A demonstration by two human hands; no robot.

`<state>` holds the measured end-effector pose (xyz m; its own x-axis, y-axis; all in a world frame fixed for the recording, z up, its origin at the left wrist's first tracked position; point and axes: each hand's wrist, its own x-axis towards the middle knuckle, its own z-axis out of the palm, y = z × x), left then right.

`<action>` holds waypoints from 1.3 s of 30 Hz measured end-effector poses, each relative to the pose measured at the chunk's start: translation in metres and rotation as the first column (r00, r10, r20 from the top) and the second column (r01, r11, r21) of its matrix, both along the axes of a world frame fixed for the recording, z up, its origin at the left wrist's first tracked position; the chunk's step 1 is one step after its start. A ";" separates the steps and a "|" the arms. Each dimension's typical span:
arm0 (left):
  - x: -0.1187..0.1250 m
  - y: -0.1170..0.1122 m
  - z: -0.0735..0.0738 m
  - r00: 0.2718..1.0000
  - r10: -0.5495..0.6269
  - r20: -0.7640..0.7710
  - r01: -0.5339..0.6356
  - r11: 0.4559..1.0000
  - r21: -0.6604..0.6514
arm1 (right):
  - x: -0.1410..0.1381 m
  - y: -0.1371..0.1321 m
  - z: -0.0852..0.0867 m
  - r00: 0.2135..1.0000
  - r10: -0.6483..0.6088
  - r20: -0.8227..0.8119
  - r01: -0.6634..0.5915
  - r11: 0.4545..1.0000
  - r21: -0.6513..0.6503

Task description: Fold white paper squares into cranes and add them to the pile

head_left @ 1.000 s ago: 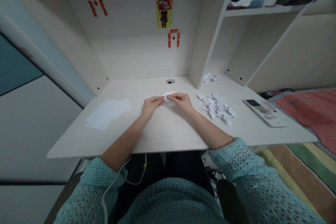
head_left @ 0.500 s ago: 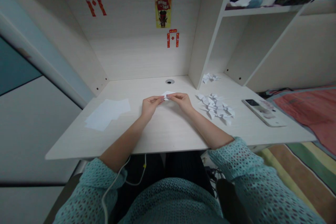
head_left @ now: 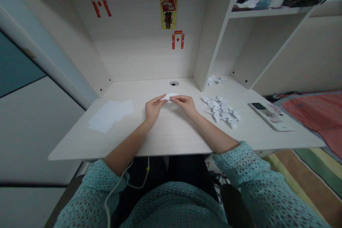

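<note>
A small folded white paper [head_left: 170,96] lies at the middle of the pale wooden desk [head_left: 173,131]. My left hand [head_left: 153,107] pinches its left end with fingers closed. My right hand [head_left: 186,103] pinches its right end the same way. Both hands rest low on the desk, close together, with the paper between the fingertips. A pile of several folded white paper figures [head_left: 221,109] sits just right of my right hand.
Flat white sheets [head_left: 110,114] lie at the left of the desk. A phone [head_left: 269,115] rests at the right. More folded papers [head_left: 215,79] sit in the shelf nook. A cable hole [head_left: 174,83] is behind the hands. A bed stands at the right.
The hands stay on the paper; the fingertips have shifted slightly and the paper's left tip now sticks out more. The camera has tilted a little.
</note>
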<state>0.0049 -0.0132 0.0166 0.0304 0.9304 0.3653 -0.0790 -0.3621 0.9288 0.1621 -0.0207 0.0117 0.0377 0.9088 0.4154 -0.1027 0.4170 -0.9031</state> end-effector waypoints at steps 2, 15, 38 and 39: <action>0.000 0.000 0.001 1.000 0.016 0.008 -0.016 1.000 -0.027 | 0.000 -0.001 0.001 1.000 -0.004 0.006 0.004 1.000 -0.003; 0.003 0.002 0.000 0.991 -0.026 0.131 0.049 0.983 -0.176 | 0.002 -0.001 0.002 0.998 -0.044 0.047 0.042 0.998 0.041; 0.007 0.001 -0.003 0.972 -0.038 0.231 0.093 0.969 -0.230 | -0.005 0.003 -0.006 0.981 -0.149 -0.124 0.139 0.987 -0.084; 0.007 0.000 -0.002 0.973 -0.037 0.228 0.092 0.967 -0.238 | -0.005 0.004 -0.006 0.982 -0.151 -0.118 0.141 0.986 -0.085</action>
<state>0.0119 -0.0129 0.0145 0.0382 0.9908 0.1301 -0.3071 -0.1123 0.9450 0.1569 -0.0169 0.0060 0.2188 0.9187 0.3289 -0.1586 0.3661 -0.9170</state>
